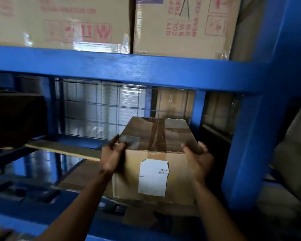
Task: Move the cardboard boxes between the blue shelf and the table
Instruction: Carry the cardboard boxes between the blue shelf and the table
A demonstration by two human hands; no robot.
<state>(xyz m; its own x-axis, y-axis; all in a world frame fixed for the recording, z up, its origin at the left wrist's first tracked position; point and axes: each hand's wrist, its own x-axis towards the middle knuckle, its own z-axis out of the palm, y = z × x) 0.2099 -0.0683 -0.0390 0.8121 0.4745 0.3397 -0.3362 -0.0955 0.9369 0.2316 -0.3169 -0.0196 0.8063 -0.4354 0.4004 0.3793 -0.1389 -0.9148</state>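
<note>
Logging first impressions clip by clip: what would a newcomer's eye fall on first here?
The cardboard box with a white label, centre frame at the blue shelf's lower bay, with the left grip and right grip clasping its near top corners. Above the blue beam, two big cartons with red print fill the upper level.

Right fingers partly hidden behind cardboard box; label print unreadable; upper boxes cut at top.

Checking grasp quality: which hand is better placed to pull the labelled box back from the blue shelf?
Probably right: the right hand cups the right side of the cardboard box, fingers reaching further back; the left hand pinches its near top corner.
</note>
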